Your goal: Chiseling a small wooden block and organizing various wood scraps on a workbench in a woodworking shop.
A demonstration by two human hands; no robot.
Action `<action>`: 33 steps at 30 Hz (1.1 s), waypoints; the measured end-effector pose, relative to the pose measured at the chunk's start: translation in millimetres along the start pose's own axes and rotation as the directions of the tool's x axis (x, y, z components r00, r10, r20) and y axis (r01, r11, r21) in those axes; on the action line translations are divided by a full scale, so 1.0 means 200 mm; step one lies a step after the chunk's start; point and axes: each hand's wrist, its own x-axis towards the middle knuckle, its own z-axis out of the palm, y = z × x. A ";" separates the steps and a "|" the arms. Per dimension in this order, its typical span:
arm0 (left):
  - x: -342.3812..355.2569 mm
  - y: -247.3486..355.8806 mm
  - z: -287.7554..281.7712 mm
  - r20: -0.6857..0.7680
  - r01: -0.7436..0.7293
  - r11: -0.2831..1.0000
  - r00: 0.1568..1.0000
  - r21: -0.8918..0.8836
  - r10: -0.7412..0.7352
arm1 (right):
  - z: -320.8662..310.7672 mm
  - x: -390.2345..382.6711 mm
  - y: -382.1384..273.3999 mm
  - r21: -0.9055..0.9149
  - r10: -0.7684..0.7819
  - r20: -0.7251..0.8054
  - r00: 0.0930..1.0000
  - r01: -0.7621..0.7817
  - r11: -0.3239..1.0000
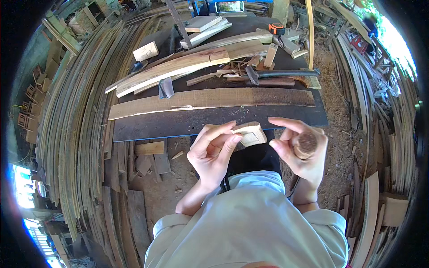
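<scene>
A small pale wooden block [251, 134] with a rectangle drawn on its face is pinched between the thumb and fingertips of my left hand [209, 152]. It is held up near the front edge of the dark work table. To its right, my right hand [312, 163] is wrapped round a piece with a round brown wooden end [307, 142], which looks like a tool handle. The rest of that piece is hidden in the palm. My right index finger points toward the block, with a gap between them.
On the dark table [214, 119] lie a long curved board [214, 99], thicker planks [174, 71], a grey folded scrap [166, 88], a long-handled tool [286, 73], wood chips and an orange tape measure [276, 29]. A phone [229, 6] stands beyond. Stacked strips [76, 120] line the left.
</scene>
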 end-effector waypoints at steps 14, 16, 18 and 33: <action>0.03 0.12 -0.02 0.211 0.093 0.905 0.978 -0.414 -0.004 | 0.03 -0.03 0.07 0.041 -0.266 -0.007 0.964 0.266 0.963; 0.03 0.12 -0.03 0.221 0.092 0.904 0.975 -0.417 0.003 | 0.02 -0.05 0.07 0.020 -0.255 -0.004 0.967 0.256 0.967; 0.03 0.12 -0.04 0.231 0.090 0.902 0.973 -0.422 0.011 | 0.03 -0.05 0.08 0.042 -0.275 -0.020 0.961 0.275 0.960; 0.04 0.16 -0.03 0.212 -0.015 0.935 0.973 -0.354 0.096 | 0.02 -0.06 0.11 0.032 -0.251 -0.024 0.968 0.252 0.967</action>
